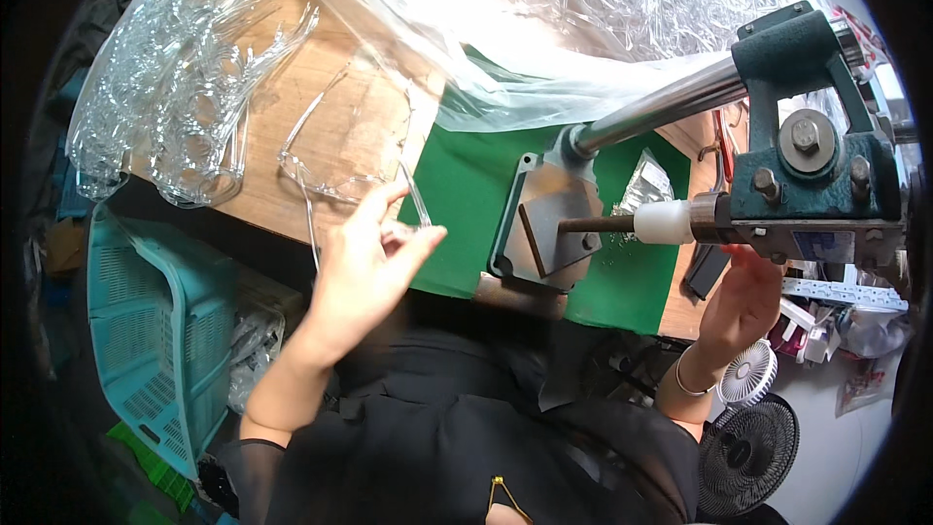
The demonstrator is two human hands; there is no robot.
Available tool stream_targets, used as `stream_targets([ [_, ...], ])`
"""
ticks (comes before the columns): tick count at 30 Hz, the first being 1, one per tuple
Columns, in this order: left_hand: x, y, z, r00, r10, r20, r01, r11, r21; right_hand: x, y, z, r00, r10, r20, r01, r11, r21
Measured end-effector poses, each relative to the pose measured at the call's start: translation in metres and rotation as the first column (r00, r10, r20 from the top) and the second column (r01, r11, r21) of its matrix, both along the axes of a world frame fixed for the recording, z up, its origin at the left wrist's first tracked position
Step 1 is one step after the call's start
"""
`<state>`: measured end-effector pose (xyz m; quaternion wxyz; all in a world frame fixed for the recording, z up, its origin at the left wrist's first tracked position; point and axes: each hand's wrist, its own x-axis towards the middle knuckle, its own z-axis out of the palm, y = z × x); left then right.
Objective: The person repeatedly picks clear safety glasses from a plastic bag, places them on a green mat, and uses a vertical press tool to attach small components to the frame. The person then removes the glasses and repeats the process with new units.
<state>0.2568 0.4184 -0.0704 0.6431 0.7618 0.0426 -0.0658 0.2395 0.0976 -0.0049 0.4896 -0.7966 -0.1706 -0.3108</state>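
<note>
My left hand (364,267) is above the wooden table's front edge, its thumb and forefinger pinched together. They hold a pair of clear plastic glasses (350,188), whose thin see-through arms stick out over the table. My right hand (743,299) is beside the head of a dark green hand press (768,204). Its fingertips go out of sight under the press head, so its grip does not show. The press has a white collar (663,222) and a rod pointing at its square metal base plate (559,224).
A heap of clear glasses frames (180,97) lies at the left, and a large plastic bag (544,87) of similar pieces at the back. A green mat (457,165) is under the press. Turquoise baskets (146,321) stand at lower left, fans (748,452) at lower right.
</note>
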Motion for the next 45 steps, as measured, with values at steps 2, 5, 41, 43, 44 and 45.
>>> stream_targets([
  [2,0.019,0.010,0.005,0.991,0.062,0.118,-0.076,0.990,0.115,-0.002,0.000,-0.004,0.997,-0.064,-0.035,0.062,0.997,-0.046],
  [5,0.046,0.019,-0.022,0.889,-0.236,0.393,-0.109,0.724,0.681,-0.001,0.017,-0.001,0.951,-0.142,-0.274,0.140,0.990,-0.027],
  [41,0.147,0.004,0.081,0.722,-0.269,0.637,0.627,0.643,-0.439,-0.031,-0.020,-0.100,0.765,-0.429,-0.481,0.301,0.898,-0.322],
  [43,0.093,-0.014,0.088,0.767,-0.288,0.574,0.575,0.706,-0.414,-0.021,-0.028,-0.095,0.730,-0.426,-0.535,0.377,0.903,-0.206],
  [44,0.073,-0.026,0.082,0.825,-0.247,0.508,0.510,0.713,-0.482,-0.020,-0.028,-0.099,0.701,-0.408,-0.585,0.354,0.911,-0.211],
  [45,0.054,-0.039,0.075,0.877,-0.203,0.436,0.438,0.710,-0.551,-0.019,-0.028,-0.108,0.667,-0.391,-0.634,0.332,0.918,-0.217],
])
